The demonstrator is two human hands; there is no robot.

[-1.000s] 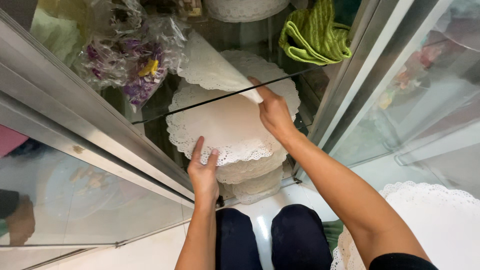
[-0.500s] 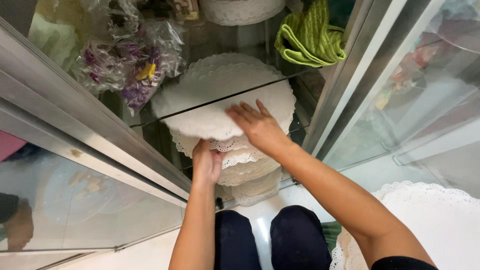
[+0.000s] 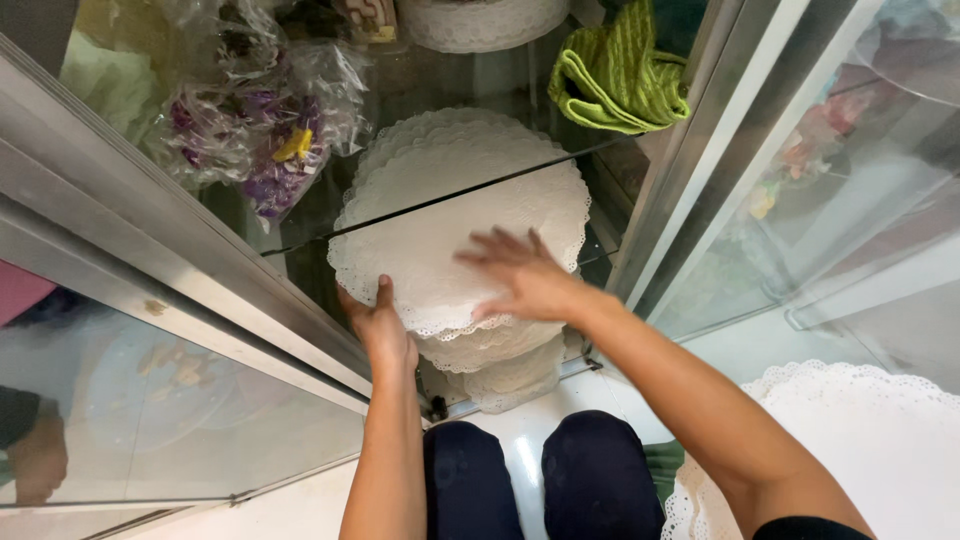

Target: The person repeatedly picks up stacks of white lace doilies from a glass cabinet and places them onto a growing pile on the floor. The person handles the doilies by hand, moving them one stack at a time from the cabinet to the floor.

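Note:
A stack of round white lace paper doilies [image 3: 440,230] lies inside a glass cabinet, partly under a glass shelf. My left hand [image 3: 380,325] grips the stack's near left edge, thumb on top. My right hand [image 3: 520,275] rests flat with spread fingers on the top doily, near its front right. More doilies [image 3: 500,365] stick out beneath the top one at the cabinet's front.
A green cloth [image 3: 620,75] lies at the back right, clear bags of purple and yellow bits [image 3: 255,140] at the back left. Metal door frames [image 3: 700,150] flank the opening. Another large lace doily [image 3: 870,440] sits at the lower right. My dark-clad knees [image 3: 530,480] are below.
The top doily, lifted and folded back a second ago, now lies flat on the stack. My right hand came forward from the far edge onto the doily's top.

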